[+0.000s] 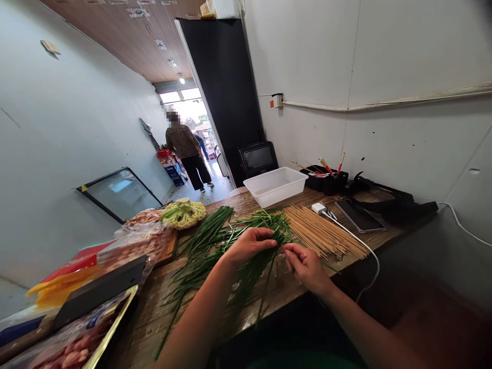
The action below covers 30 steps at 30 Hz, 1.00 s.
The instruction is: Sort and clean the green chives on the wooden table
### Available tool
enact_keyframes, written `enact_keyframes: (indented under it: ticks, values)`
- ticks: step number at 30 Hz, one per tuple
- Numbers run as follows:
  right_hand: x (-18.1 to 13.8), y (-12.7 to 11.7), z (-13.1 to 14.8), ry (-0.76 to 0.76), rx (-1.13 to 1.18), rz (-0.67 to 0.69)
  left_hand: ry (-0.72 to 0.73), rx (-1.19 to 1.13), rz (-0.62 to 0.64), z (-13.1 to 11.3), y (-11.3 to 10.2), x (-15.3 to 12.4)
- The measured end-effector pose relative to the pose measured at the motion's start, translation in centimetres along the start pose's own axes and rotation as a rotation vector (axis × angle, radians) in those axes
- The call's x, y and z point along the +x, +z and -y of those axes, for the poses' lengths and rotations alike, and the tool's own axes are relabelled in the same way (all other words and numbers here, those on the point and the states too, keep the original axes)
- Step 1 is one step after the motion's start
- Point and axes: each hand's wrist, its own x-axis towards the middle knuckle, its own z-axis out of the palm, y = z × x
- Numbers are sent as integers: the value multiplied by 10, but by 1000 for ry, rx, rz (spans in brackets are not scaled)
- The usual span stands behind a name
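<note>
My left hand (253,243) is closed around a small bunch of long green chives (249,282), whose leaves hang down toward the table's front edge. Close beside it, my right hand (305,266) pinches a thin bamboo skewer at the bunch; most of that skewer is hidden by my fingers and the leaves. More chives (209,230) lie in loose piles on the wooden table (154,307), behind and left of my hands. A spread of bamboo skewers (323,233) lies just beyond my right hand.
A white plastic tub (277,187) stands at the back. Right of it are a black holder (326,179), a phone (361,215) and a charger (319,208) with a cable. Leftward lie cauliflower (184,214), bagged meat (134,246) and a cleaver (100,292). A person (184,143) stands far back.
</note>
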Motion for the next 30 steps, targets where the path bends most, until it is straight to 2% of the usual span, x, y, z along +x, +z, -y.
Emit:
enact_keyframes:
  ticks: [6,11,14,18,20,25,28,30]
  values:
    - [0,4,0,-7,-27,-42,-5,149,-92,-6,9,1]
    - [-3,14,-7,-121,-163,-156,-11,330,-196,-10,13,-2]
    - [-4,18,-17,-114,-166,-156,-61,367,-192,-7,11,-4]
    - [4,20,-24,-64,-29,-147,-41,194,-108,-4,9,-11]
    - [8,22,-24,-60,25,-146,-24,120,-109,-1,7,-17]
    - [12,41,-27,67,256,-107,-63,109,-182,11,-3,-35]
    - [12,55,-27,146,424,-121,-97,103,-151,18,-5,-42]
    - [12,57,-23,166,428,-120,-110,89,-100,19,-4,-48]
